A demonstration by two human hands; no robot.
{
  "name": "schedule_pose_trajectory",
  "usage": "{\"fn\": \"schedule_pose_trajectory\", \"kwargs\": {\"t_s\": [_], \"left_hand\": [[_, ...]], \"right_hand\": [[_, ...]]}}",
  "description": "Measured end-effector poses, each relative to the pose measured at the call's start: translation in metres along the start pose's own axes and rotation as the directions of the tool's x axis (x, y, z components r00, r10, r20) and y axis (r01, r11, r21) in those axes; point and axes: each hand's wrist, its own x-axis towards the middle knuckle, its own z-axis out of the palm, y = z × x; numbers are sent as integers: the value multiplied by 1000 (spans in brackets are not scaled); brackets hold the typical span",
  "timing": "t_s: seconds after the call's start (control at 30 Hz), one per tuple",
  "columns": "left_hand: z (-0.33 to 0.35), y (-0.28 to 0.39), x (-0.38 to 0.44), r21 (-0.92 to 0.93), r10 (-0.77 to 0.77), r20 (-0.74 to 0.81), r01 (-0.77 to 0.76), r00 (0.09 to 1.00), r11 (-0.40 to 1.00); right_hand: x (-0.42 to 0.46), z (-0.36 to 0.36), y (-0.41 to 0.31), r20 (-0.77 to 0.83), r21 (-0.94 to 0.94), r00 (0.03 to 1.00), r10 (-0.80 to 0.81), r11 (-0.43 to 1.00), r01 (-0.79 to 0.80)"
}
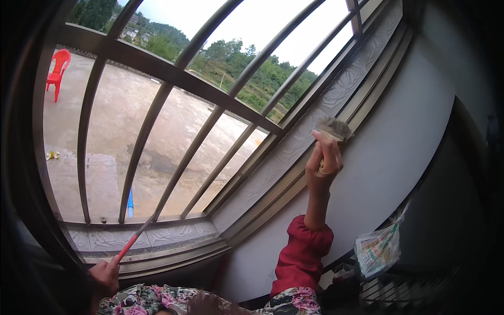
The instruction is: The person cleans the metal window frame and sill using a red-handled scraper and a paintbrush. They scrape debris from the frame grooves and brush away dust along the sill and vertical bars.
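My right hand (325,157) is raised at the right side of a window frame, its fingers closed on a flat brush (335,128) with greyish bristles. The bristles lie over the metal window track (366,100) beside the white wall. Low on the left, my left hand (106,273) grips a thin rod with a red handle (128,247). Its dark, narrow end reaches up to the foot of a window bar; whether it touches cannot be told. Metal security bars (193,147) span the opening, with white relief tiles (271,171) lining the reveal and dusty grit on the lower sill (157,249).
A clear plastic bag with printed contents (378,250) hangs at the lower right, above a dark slatted rack (397,293). Outside, beyond the bars, are a red plastic chair (58,71), a blue pipe-like object (130,204) and a concrete yard (118,102).
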Motion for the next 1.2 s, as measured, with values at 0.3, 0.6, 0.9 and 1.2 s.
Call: {"fn": "schedule_pose_trajectory", "kwargs": {"t_s": [0.3, 0.6, 0.9, 1.2], "left_hand": [[-11, 17, 17, -262, -165, -34, 151, 986, 953], [-21, 29, 3, -288, -267, -88, 232, 960, 929], [-17, 39, -12, -204, -312, -117, 284, 943, 937], [-34, 50, -17, -185, -296, -143, 269, 944, 945]], "right_hand": [[-240, 14, -207, 520, 600, 463, 718, 79, -796], [-233, 22, -175, 437, 678, 445, 781, 39, -734], [-198, 86, -321, 658, 745, 409, 633, -625, -232], [-234, 39, -204, 670, 693, 338, 661, -391, -606]]}}
